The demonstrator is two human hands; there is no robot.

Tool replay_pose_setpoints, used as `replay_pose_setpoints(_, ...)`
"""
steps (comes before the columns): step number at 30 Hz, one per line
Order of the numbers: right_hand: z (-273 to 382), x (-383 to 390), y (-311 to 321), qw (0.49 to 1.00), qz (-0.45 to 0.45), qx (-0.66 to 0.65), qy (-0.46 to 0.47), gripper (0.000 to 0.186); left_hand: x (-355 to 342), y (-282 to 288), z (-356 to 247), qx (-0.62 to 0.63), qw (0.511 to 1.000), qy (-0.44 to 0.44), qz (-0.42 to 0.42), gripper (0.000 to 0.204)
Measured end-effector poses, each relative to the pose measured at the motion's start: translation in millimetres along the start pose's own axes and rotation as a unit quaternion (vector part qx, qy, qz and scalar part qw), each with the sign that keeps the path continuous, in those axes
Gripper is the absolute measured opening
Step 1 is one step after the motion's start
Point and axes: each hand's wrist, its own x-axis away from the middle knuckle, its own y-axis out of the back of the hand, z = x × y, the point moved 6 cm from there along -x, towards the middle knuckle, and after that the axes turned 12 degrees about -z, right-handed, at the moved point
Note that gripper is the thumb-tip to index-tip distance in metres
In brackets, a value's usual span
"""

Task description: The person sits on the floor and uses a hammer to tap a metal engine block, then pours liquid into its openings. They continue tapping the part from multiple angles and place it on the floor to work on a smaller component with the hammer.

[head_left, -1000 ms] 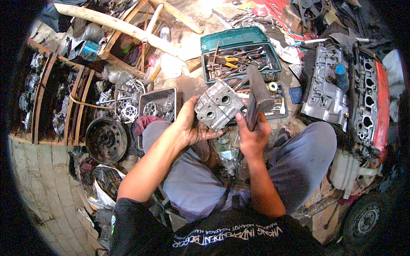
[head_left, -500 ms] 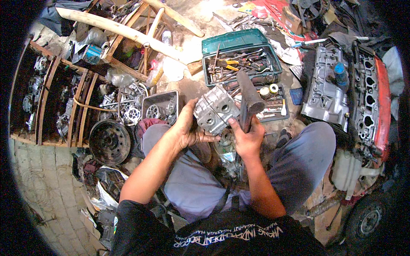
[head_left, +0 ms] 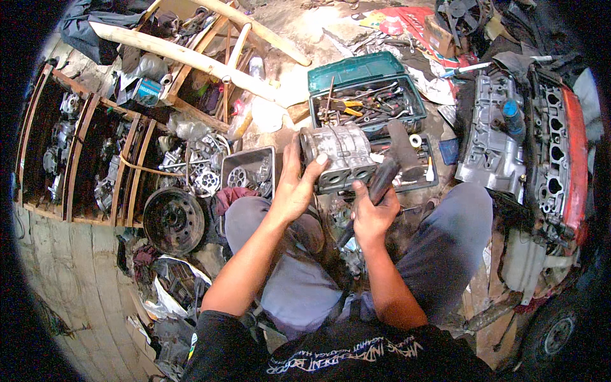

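Observation:
My left hand is closed on a grey cast-metal compressor body, thumb along its near side and fingers mostly hidden behind it. The compressor is held up above my lap, its flat face with round ports turned toward me. My right hand grips the dark handle of a hammer close to its head. The heavy, dull head is just right of the compressor, while the handle slants down toward my lap. Whether hammer and compressor touch, I cannot tell.
Ahead is an open green toolbox full of wrenches and pliers. Wooden crates of metal parts, a grey bin and a round steel wheel lie left. Engine parts stand right, above a tire.
The compressor has been turned in my left hand and raised slightly, showing its rounded side. My right hand has swung the hammer, its head now lower and further right.

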Motion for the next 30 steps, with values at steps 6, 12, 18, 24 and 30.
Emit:
replay_pose_setpoints(6,-3.7,-0.1,-8.3,0.999,0.024,-0.037,0.001,0.025,2.2,-2.8,-8.1,-0.087,0.99,-0.093,-0.066,0.124)
replay_pose_setpoints(12,2.7,1.1,-13.1,0.998,0.051,-0.026,0.005,0.026,4.0,0.2,-14.7,-0.144,0.97,-0.155,-0.116,0.126)
replay_pose_setpoints(18,7.0,0.7,-9.4,0.997,0.072,-0.02,0.01,0.021,6.3,8.3,-38.3,-0.126,0.972,-0.167,-0.103,0.107)
replay_pose_setpoints(24,32.1,4.0,-8.6,0.993,0.118,0.007,0.032,0.03,-2.1,18.8,-16.0,0.079,0.992,-0.039,-0.092,0.073)
replay_pose_setpoints(30,36.3,10.7,-1.3,0.987,0.161,-0.008,-0.007,0.03,-0.8,28.0,-2.5,0.335,0.915,0.202,-0.102,0.061)
